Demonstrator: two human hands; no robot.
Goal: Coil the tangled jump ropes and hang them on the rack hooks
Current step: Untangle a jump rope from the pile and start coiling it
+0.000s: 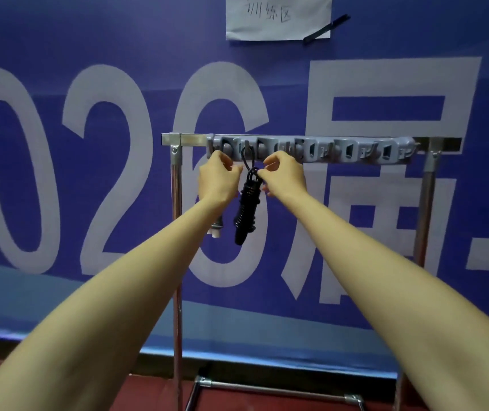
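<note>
Two bare forearms reach forward and up from the lower corners, over a dark red floor (pixel 267 406) on which the foot bar of a metal rack (pixel 191 140) stands; the arms converge toward the left end of the rack's top rail.

The left hand (pixel 219 177) has its fingers curled, their tips just beside the rope's hanging loop; whether they hold the cord or only come near it I cannot tell; the right hand (pixel 284 176) pinches the top of the bundle between thumb and forefinger, its other fingers loosely curled below.

Between the two hands hangs the black jump rope (pixel 247 209), wound tightly round its handles into a narrow upright bundle; a loop of cord rises from it to one of the left-hand hooks of the grey hook strip (pixel 311 150) fixed along the rail; the bundle hangs free below.

Just left of it, mostly hidden behind the left wrist, hangs a pale-handled rope (pixel 216 231); only its lower handle ends show.

Behind the rack a blue banner (pixel 281 84) with large white characters fills the wall; above it a sheet of paper (pixel 279 16) with handwriting is fixed, a strip of black tape (pixel 326 27) at its lower right corner.
</note>
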